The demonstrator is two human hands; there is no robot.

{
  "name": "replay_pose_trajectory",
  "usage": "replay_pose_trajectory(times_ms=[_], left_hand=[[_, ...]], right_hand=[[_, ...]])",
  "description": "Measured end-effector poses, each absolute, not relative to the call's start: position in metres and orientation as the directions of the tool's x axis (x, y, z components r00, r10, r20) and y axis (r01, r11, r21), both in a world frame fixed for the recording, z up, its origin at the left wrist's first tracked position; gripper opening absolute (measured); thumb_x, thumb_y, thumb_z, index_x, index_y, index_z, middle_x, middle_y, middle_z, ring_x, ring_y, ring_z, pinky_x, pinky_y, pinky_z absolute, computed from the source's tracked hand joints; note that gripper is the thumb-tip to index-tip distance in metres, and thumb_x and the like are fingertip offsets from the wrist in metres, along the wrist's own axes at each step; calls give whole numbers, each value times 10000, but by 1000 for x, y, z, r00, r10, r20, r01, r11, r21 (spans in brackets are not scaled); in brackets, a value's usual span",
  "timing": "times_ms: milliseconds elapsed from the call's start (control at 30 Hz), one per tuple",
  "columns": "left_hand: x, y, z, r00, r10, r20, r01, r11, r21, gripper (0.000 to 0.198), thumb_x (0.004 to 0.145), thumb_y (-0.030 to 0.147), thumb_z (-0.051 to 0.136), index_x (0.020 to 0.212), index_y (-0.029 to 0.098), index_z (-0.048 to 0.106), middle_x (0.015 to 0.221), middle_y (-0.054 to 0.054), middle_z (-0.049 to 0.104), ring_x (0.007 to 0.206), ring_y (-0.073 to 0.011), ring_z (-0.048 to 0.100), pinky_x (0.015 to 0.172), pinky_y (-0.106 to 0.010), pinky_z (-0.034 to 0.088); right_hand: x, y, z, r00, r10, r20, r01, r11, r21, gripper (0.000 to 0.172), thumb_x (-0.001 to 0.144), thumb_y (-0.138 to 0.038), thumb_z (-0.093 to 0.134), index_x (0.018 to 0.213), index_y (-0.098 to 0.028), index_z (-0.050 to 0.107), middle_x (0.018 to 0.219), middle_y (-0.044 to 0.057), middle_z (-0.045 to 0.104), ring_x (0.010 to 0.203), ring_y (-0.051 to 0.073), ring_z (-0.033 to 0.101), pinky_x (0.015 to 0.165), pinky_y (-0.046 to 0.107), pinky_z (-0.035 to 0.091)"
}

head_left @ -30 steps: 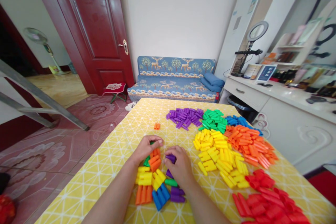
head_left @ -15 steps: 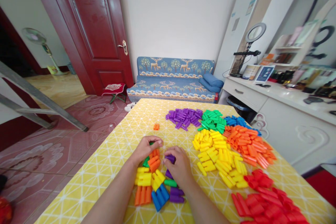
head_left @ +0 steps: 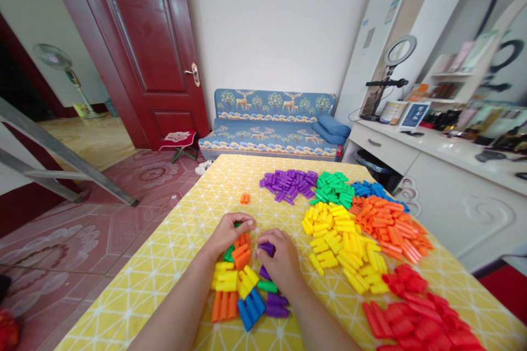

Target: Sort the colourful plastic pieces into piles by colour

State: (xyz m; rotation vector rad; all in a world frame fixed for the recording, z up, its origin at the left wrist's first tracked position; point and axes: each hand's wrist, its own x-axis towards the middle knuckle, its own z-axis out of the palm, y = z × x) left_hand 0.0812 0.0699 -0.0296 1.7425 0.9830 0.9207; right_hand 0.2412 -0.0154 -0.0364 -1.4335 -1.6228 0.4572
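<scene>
My left hand [head_left: 230, 232] is curled at the far end of a small cluster of plastic tube pieces. A bit of green piece shows under its thumb, and orange tubes [head_left: 241, 256] lie just below the fingers. My right hand [head_left: 283, 258] is closed around a purple tube piece [head_left: 267, 248], with more purple partly hidden beneath the palm. Between my forearms lie yellow tubes [head_left: 226, 281], blue tubes [head_left: 251, 310], orange tubes [head_left: 224, 307], a green tube [head_left: 267, 287] and purple tubes [head_left: 277, 305], set close together.
Heaps sorted by colour cover the table's right side: purple [head_left: 289, 185], green [head_left: 334, 189], blue [head_left: 373, 190], yellow [head_left: 341, 241], orange [head_left: 391, 225] and red [head_left: 420, 312]. One small orange piece [head_left: 245, 198] lies apart on the yellow tablecloth [head_left: 164, 263]. Beyond stands a blue sofa [head_left: 267, 131].
</scene>
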Motion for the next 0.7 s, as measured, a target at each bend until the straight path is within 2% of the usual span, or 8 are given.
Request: replay_pose_trajectory(times_ms=[400, 700], left_hand=[[80, 70, -31, 415, 892, 179, 228, -292, 929, 287, 796, 407, 613, 767, 143, 720, 804, -69, 722, 788, -188, 635, 778, -281, 467], [80, 71, -32, 424, 888, 180, 209, -289, 934, 296, 790, 411, 616, 780, 134, 720, 800, -73, 722, 786, -190, 640, 776, -281, 475]], right_hand=[[241, -15, -38, 53, 929, 366, 598, 263, -757, 172, 672, -112, 611, 776, -230, 680, 876, 23, 635, 899, 201, 548, 844, 323, 412], [238, -24, -30, -133, 913, 386, 655, 373, -657, 326, 631, -118, 633, 923, -257, 672, 953, 8, 610, 945, 197, 507, 862, 324, 389]])
